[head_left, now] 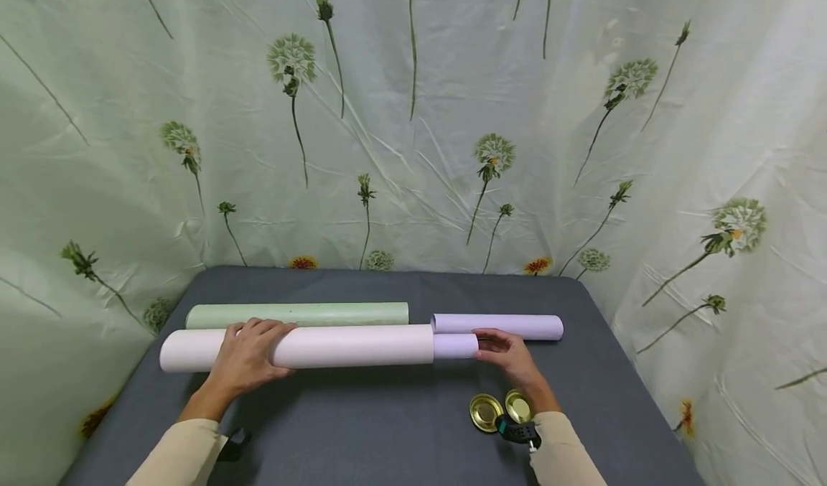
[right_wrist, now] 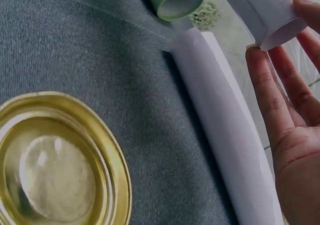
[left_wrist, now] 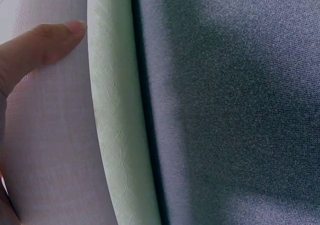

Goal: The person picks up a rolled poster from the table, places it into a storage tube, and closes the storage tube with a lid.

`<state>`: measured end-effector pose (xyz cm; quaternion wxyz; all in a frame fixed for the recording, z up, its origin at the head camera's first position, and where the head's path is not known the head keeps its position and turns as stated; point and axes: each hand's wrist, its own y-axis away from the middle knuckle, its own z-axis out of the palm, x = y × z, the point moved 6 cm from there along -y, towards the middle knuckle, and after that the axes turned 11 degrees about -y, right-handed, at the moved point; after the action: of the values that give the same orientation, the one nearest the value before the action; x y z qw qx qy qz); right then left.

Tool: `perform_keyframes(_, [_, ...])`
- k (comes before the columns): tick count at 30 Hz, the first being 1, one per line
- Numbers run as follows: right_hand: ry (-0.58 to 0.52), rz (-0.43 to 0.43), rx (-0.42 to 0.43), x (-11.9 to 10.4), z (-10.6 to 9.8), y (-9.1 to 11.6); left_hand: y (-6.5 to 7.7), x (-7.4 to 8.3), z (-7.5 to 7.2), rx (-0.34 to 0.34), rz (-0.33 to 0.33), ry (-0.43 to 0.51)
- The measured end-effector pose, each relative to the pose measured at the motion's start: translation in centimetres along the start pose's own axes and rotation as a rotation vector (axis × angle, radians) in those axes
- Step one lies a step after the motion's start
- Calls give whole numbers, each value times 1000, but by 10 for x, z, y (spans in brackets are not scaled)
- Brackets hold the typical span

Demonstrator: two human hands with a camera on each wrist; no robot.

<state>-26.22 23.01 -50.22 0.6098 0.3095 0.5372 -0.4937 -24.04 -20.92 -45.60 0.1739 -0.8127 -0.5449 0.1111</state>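
Observation:
My left hand (head_left: 248, 357) grips a long pale pink roll (head_left: 362, 346) from above, left of its middle. In the left wrist view one finger lies along the pink surface. A narrower lavender paper tube (head_left: 456, 346) sticks out of the pink roll's right end. My right hand (head_left: 510, 357) holds that tube by its outer end. The right wrist view shows thumb and fingertips at the hollow rim of the lavender tube (right_wrist: 267, 17). How far the tube runs inside the pink roll is hidden.
Behind the pink roll lies a green roll (head_left: 304, 314) on the grey cloth-covered table (head_left: 362, 428). A second lavender roll (head_left: 530, 326) lies behind my right hand. Two shallow gold metal dishes (head_left: 485, 413) sit by my right wrist. A flowered curtain (head_left: 413, 148) hangs beyond the table.

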Motion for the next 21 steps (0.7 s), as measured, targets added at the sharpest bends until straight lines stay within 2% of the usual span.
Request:
perform_keyframes(7, [20,15,22,-1,3,-3,-3,4,-2,61,24,-12])
perform_keyframes(14, [28,41,82,1,8,-6,-4,4,-2,58,27,-4])
perform_keyframes(21, [23,58,37,8,22,-10,2,0,-2,49,0,4])
